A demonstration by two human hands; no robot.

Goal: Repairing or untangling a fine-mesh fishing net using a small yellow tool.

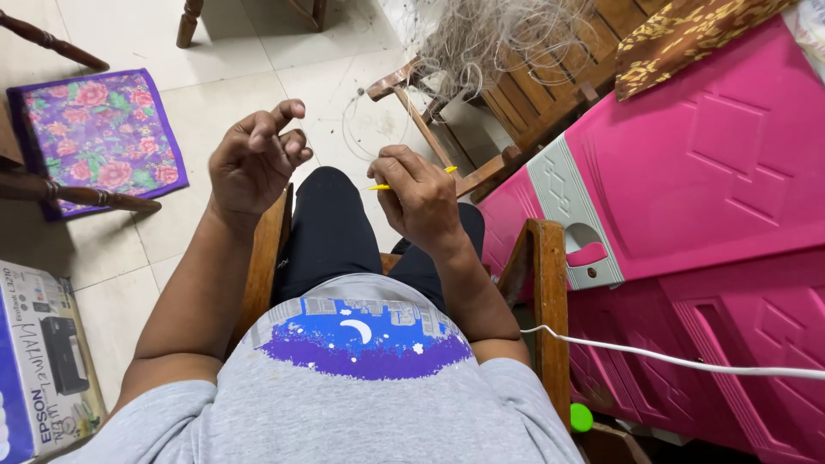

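Note:
My right hand is closed around a thin yellow needle-like tool whose ends stick out on both sides of the fist. My left hand is raised beside it with fingers curled, pinching what looks like a fine clear line; the line is too thin to tell for sure. A loop of that clear line hangs in front of both hands and leads up to a tangled pile of pale fishing net draped over a wooden chair. I sit in a wooden armchair.
A pink plastic cabinet stands close on the right, with a white cable crossing it. A purple floral cushion lies on the tiled floor at left. A printer box sits at the lower left.

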